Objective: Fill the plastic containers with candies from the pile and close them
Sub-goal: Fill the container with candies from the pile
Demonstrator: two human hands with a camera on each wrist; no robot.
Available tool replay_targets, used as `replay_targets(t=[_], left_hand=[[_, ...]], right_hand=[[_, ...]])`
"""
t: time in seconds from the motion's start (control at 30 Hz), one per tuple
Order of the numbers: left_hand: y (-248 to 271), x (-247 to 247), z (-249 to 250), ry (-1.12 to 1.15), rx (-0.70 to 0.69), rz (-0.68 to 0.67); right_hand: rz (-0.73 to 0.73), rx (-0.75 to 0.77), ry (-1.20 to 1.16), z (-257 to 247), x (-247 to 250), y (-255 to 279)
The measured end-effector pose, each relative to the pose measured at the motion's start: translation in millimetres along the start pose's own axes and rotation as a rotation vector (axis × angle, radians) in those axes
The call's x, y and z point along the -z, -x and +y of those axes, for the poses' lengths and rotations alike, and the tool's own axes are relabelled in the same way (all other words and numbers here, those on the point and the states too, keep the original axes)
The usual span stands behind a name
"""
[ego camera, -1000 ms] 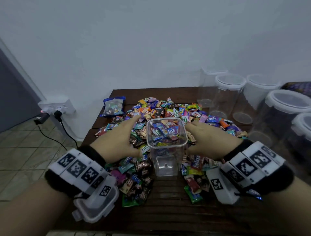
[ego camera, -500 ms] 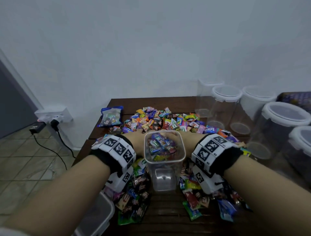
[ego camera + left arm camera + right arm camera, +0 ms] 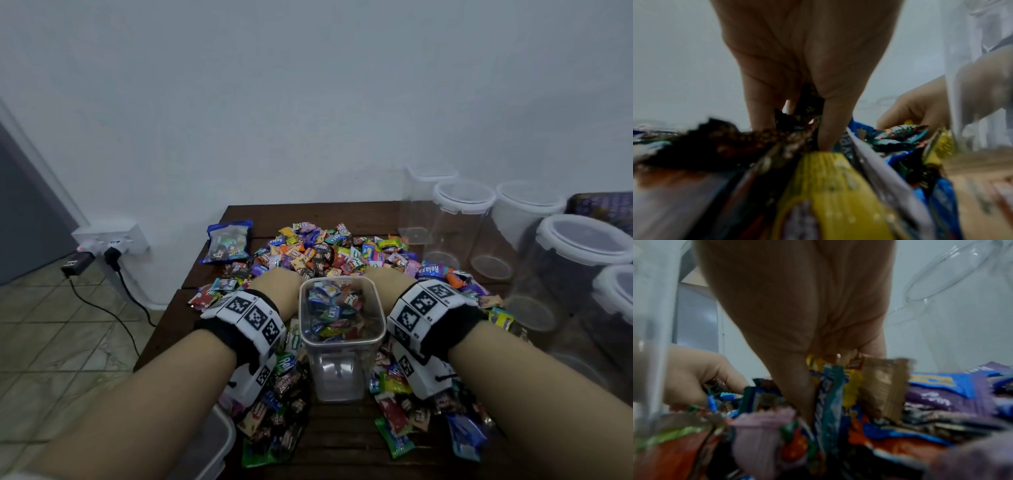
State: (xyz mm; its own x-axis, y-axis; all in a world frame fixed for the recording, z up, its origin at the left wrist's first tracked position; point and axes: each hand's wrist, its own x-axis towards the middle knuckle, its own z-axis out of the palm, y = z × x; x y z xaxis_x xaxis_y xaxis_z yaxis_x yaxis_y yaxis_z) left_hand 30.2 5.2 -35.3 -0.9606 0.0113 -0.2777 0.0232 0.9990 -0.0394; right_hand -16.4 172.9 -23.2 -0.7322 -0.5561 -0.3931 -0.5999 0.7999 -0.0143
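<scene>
Left hand (image 3: 797,68): fingers curled down into wrappers, pinching dark-wrapped sweets. Right hand (image 3: 807,318): likewise dug in, fingers closed on several wrappers. Both lay beyond, flanking, the clear square open-topped plastic container (image 3: 340,337), partly filled, upright between the wrists, nearer the body. Multicoloured pile of wrapped candies (image 3: 325,251) spread around it on the dark wooden table (image 3: 342,445); each hand about equally near the mouth.

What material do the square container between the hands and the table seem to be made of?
Square container: clear, glossy plastic; the candies show through its walls. Table: dark brown wood, apparently slatted; grooves run across its top.
</scene>
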Motion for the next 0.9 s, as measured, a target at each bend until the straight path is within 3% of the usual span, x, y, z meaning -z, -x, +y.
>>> replay_targets(t=[0.3, 0.6, 0.9], left_hand=[[3, 5, -9, 0.145, 0.114, 0.122], [10, 13, -8, 0.240, 0.114, 0.281], [25, 30, -3, 0.403, 0.095, 0.414]], right_hand=[[0.101, -0.083, -0.040, 14, 0, -9], [0.183, -0.112, -0.145, 28, 1, -6], [-0.089, 0.064, -0.104, 14, -4, -6]])
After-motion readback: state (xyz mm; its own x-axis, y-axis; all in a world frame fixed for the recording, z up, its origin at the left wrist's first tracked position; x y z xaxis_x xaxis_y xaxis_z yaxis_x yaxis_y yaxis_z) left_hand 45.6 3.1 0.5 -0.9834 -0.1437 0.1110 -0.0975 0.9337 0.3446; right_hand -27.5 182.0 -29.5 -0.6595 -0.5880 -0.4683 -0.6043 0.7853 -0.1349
